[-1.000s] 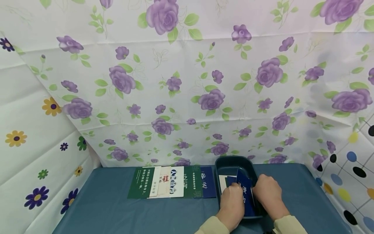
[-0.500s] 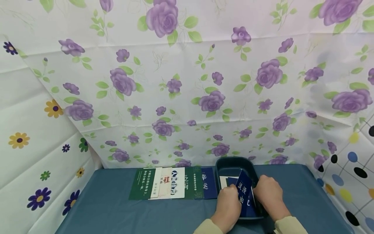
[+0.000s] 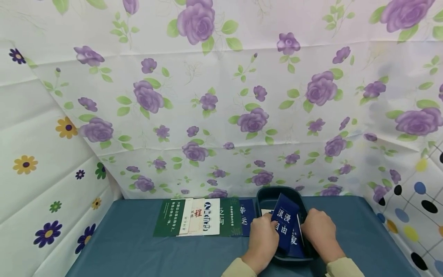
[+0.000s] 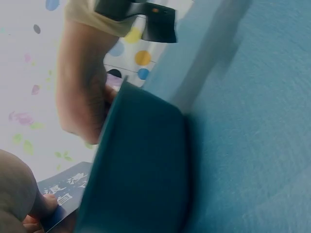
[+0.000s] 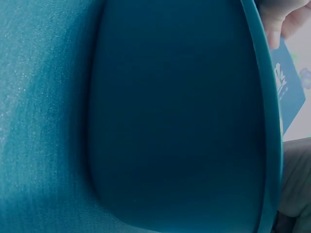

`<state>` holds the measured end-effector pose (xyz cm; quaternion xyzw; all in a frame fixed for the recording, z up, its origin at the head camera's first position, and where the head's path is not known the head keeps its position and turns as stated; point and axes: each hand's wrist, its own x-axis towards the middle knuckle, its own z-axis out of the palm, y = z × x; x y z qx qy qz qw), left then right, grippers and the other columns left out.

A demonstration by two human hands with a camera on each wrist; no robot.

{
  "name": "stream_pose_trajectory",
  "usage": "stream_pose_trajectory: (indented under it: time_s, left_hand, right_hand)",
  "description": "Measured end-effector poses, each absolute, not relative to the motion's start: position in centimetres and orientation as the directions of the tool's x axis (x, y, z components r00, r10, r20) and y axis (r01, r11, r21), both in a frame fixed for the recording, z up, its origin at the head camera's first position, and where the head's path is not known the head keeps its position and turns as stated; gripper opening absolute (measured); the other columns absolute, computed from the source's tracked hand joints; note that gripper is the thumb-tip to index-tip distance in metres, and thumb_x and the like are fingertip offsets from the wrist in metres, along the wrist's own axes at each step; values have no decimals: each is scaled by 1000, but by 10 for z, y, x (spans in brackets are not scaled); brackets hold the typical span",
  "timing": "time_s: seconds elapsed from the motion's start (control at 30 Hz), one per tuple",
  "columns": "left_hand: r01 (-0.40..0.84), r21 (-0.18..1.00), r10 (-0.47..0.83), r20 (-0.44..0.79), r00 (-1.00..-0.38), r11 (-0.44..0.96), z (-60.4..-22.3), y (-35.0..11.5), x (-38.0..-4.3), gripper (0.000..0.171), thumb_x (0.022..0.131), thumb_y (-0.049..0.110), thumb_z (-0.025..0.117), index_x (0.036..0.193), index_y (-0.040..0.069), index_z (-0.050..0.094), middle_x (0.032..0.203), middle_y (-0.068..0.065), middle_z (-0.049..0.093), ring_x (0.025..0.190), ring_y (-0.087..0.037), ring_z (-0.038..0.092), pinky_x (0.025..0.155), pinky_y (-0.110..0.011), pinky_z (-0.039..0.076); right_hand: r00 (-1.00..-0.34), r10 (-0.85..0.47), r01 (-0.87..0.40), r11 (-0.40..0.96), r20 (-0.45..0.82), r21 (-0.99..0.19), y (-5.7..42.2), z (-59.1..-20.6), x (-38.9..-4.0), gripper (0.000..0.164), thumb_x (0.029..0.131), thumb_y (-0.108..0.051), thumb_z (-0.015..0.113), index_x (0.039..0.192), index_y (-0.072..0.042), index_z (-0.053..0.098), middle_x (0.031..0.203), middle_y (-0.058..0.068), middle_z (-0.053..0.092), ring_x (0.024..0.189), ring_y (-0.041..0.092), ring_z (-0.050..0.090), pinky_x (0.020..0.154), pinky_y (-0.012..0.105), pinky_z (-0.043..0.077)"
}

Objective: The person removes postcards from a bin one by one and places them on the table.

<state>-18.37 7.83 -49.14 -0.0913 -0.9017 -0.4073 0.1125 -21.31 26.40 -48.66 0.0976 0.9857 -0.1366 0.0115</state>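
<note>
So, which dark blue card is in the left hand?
The topmost card, tilted over the tray: the left hand pinches its left edge. Another blue card shows beneath it; one more is rightmost in the card row.

A navy card with white characters slants over other cards in a teal tray

Smooth, plastic-looking tray, flat-finished paper cards, finely textured matt table covering, creased cloth-like backdrop.

The held blue card reads 浪漫, a navy card 幸运, a cream card 程.
</note>
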Motion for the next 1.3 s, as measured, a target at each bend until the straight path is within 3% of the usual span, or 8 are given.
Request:
stream_pose_trajectory:
  time_s: [0.2,0.63,0.97,1.3]
  left_hand:
    - [281,755,15,338,-941,592,-482,63,-185,7,89,12,61,94,12,66,79,6,64,69,4,55,54,-16,43]
    - [323,746,-92,455,-886,582,-459,22,-192,5,89,12,62,89,9,66,76,2,64,63,2,55,51,-18,43]
    - [334,769,-147,480,-865,545,-449,-12,-198,8,92,14,58,92,8,64,78,0,63,60,0,55,48,-18,43]
    - [309,710,-212,543,-813,632,-448,-52,-206,11,92,20,59,94,12,66,78,2,64,55,1,51,45,-21,41]
  right_hand:
    - [-979,195,203,943,-57,-264,264,-487,-213,29,78,-26,67,83,1,61,78,18,59,67,34,57,52,48,46]
    - [-975,214,224,941,-66,-254,261,-486,-213,26,77,-24,69,81,0,61,74,15,58,64,30,57,52,47,46]
    - [-973,216,230,939,-81,-255,260,-485,-212,23,77,-24,69,77,-2,60,73,13,58,63,27,56,52,46,46]
    - [-975,209,220,942,-67,-255,261,-486,-213,29,77,-24,69,86,2,61,75,14,58,64,28,56,53,46,46]
